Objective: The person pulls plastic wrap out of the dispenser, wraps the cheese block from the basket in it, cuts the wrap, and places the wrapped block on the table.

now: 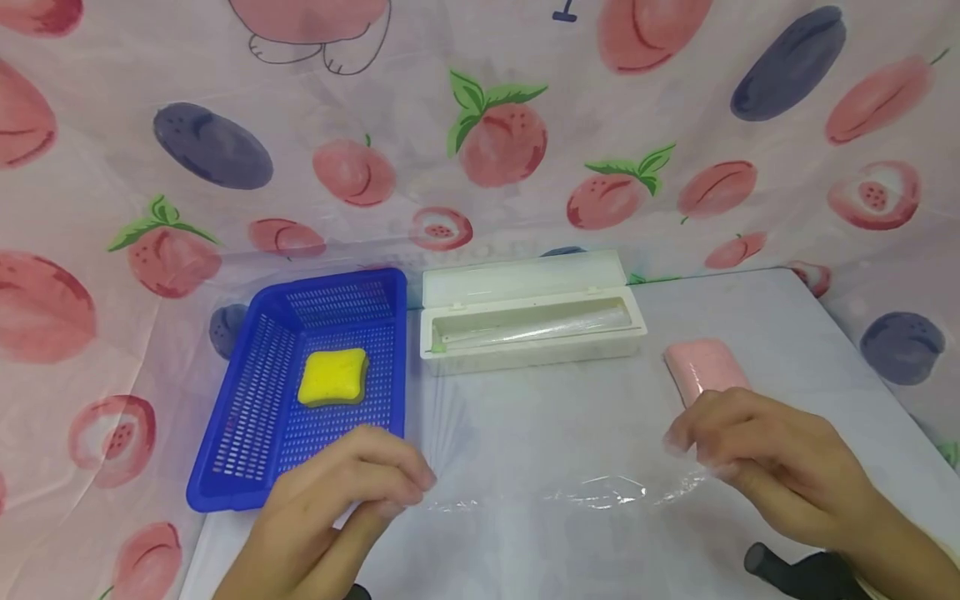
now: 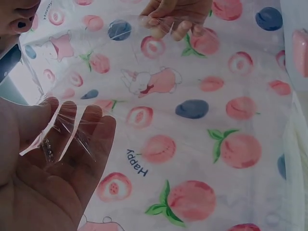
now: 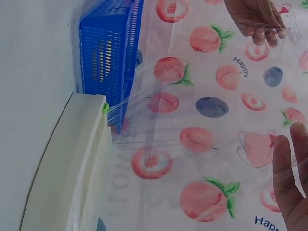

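A sheet of clear cling film (image 1: 600, 493) stretches from the white dispenser box (image 1: 532, 363) toward me, its crinkled near edge running between my hands. My left hand (image 1: 337, 500) pinches one corner between thumb and fingers, in front of the blue basket. The opposite corner is pinched by my right hand (image 1: 787, 471), just in front of a pink, shiny-wrapped block (image 1: 703, 367). In the left wrist view, film strands (image 2: 72, 127) lie across the left fingers. The box lid (image 1: 525, 279) stands raised, with the film roll (image 1: 555, 325) inside.
A blue perforated basket (image 1: 402, 358) stands at the left with a yellow sponge (image 1: 333, 377) in it. Behind the white table (image 1: 780, 333) hangs a fruit-patterned cloth (image 1: 405, 108). A black strap-like piece (image 1: 802, 573) sits below my right wrist.
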Available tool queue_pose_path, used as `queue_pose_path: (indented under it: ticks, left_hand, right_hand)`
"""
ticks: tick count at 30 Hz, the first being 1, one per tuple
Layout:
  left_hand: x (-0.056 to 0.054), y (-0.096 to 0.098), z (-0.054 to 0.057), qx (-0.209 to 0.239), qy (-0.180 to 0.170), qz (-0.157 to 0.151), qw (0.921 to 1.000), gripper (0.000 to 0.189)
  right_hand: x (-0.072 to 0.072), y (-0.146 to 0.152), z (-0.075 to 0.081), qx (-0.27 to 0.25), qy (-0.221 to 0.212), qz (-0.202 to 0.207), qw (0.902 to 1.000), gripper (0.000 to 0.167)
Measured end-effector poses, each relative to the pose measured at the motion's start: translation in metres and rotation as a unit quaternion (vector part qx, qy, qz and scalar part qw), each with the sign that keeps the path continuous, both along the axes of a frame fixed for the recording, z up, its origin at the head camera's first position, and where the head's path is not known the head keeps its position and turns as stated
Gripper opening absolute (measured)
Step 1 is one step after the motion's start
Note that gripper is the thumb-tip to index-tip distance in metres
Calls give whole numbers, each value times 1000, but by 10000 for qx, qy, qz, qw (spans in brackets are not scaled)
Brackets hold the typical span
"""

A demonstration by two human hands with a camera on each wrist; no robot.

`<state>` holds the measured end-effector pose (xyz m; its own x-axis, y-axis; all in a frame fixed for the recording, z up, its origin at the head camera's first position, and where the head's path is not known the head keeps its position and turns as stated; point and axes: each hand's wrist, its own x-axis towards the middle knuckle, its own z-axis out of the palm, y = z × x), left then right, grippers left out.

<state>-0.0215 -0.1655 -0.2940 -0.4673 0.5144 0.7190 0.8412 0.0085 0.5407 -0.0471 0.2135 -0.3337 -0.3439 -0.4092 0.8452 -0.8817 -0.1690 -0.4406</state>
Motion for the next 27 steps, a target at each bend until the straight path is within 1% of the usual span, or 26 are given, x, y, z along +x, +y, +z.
queue_pose_path:
  ticks: [2,5,8,10,12,13,15,16,18,19,20,21,22,23,25,27]
  left_hand:
    - [3,0,-2,-67,-191,-47,9998,10]
    - [7,-1,-6,-329,-464,-156,9983,12]
    - [14,-3,-12,-756,-894,-272,9927,17]
    - [17,-4,-17,-1012,-1051,-380,9886,20]
    - [18,-4,-23,-1231,-1000,-553,9858,20]
    - [17,-4,-26,-1319,-925,-661,9847,20]
    - [14,-2,-33,-1483,-710,-933,9820,20]
    - [13,-1,-36,-1607,-684,-1062,9789,20]
    - [13,1,-43,-1845,-821,-1298,9708,19]
    - [14,2,-46,-1939,-945,-1427,9660,19]
    - [15,4,-50,-2034,-997,-1543,9617,17]
    - [16,6,-55,-2120,-927,-1649,9588,15]
    - [17,8,-60,-2191,-716,-1734,9575,13]
    - [18,10,-65,-2240,-586,-1811,9558,11]
    - [21,14,-78,-2353,-341,-1949,9516,8]
    - [23,16,-93,-2543,-220,-2005,9459,6]
  right_hand:
    - [0,1,0,58,-59,11,10000,12]
    - [2,3,-1,188,-200,-25,9996,12]
    - [1,3,-4,277,-260,85,9992,11]
    - [1,3,-6,364,-268,196,9988,11]
    - [2,5,-9,543,-315,238,9977,11]
    - [2,6,-12,647,-315,272,9970,9]
    - [3,10,-18,1038,-508,302,9928,3]
    - [4,13,-21,1278,-633,328,9892,8]
    - [7,18,-30,1762,-940,493,9786,22]
    - [8,20,-35,2028,-1068,568,9717,28]
    - [10,22,-40,2284,-1250,651,9633,33]
    - [11,23,-46,2506,-1396,746,9551,36]
    - [13,25,-51,2720,-1496,819,9471,36]
    - [14,26,-57,2927,-1657,900,9374,35]
    - [16,29,-68,3278,-1715,988,9238,29]
    - [17,32,-79,3600,-1706,942,9124,24]
